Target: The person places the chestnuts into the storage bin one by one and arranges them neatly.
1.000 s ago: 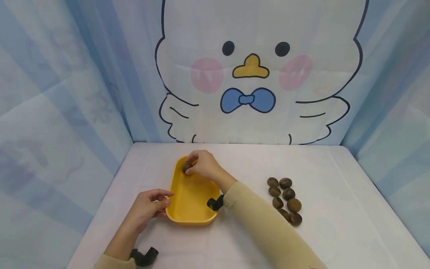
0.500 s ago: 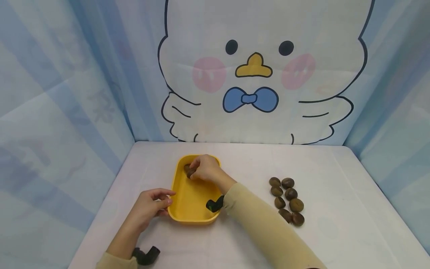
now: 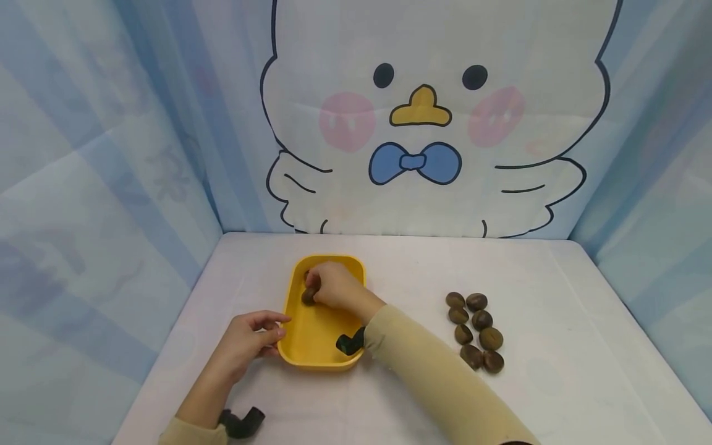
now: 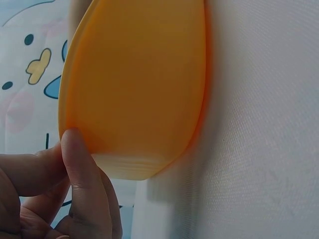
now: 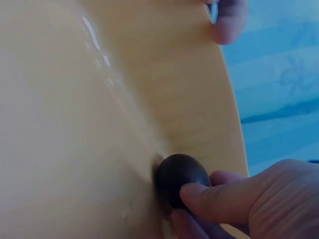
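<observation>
A yellow plastic tray [image 3: 311, 346] lies on the white table, left of the middle. My left hand [image 3: 247, 343] holds its left side, fingertips at the rim; the left wrist view shows thumb and fingers pinching the tray edge [image 4: 63, 107]. My right hand [image 3: 336, 287] reaches into the tray from the right. Between its thumb and fingers is a dark brown chestnut [image 5: 177, 179], held low against the tray's left wall. In the head view this chestnut [image 3: 308, 297] sits left of the fingertips. Just behind it, another chestnut [image 3: 306, 274] is mostly covered by the hand.
Several more chestnuts [image 3: 482, 320] stand in two rough rows on the table, right of my right forearm. A patterned curtain [image 3: 417, 204] with a cartoon bird rises at the table's back edge. Black wrist straps [image 3: 243, 424] show at both sleeves.
My right hand has brought a chestnut down from the tray's far left corner toward me along the left wall, beside the first one there. My left hand stays at the tray's rim.
</observation>
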Demonstrator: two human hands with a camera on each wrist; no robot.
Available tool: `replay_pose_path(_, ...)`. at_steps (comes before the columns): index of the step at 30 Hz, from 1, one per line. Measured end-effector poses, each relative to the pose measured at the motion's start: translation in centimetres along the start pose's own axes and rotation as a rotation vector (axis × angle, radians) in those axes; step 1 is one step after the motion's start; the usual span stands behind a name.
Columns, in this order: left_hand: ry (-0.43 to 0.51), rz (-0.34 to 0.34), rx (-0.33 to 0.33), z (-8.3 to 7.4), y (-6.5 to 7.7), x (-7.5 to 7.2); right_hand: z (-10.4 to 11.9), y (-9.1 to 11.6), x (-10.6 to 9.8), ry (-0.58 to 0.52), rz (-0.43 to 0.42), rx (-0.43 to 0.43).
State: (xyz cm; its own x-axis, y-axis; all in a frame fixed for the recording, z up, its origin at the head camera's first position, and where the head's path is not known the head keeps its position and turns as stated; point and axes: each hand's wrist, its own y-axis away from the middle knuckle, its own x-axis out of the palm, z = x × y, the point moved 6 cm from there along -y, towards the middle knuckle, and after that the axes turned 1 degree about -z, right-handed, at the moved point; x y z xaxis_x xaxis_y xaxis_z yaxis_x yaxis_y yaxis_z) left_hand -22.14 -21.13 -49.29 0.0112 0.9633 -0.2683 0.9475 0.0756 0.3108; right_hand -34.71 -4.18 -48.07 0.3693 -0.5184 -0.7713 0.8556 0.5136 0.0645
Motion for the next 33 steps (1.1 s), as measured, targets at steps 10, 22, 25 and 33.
replay_pose_path(10,0.002,0.008,0.011,-0.2,0.0,0.0,0.9,-0.2,0.0,0.092,-0.079,-0.029)
replay_pose_path(22,0.006,0.010,0.026,-0.2,0.0,0.1,-0.5,-0.3,-1.0,-0.213,-0.118,0.089)
replay_pose_path(25,0.008,0.005,0.022,-0.1,0.1,0.1,-0.6,-0.2,-1.5,-0.279,-0.106,0.118)
replay_pose_path(33,0.008,-0.010,-0.003,0.1,0.1,0.0,-0.2,0.8,-2.9,-0.447,-0.063,0.147)
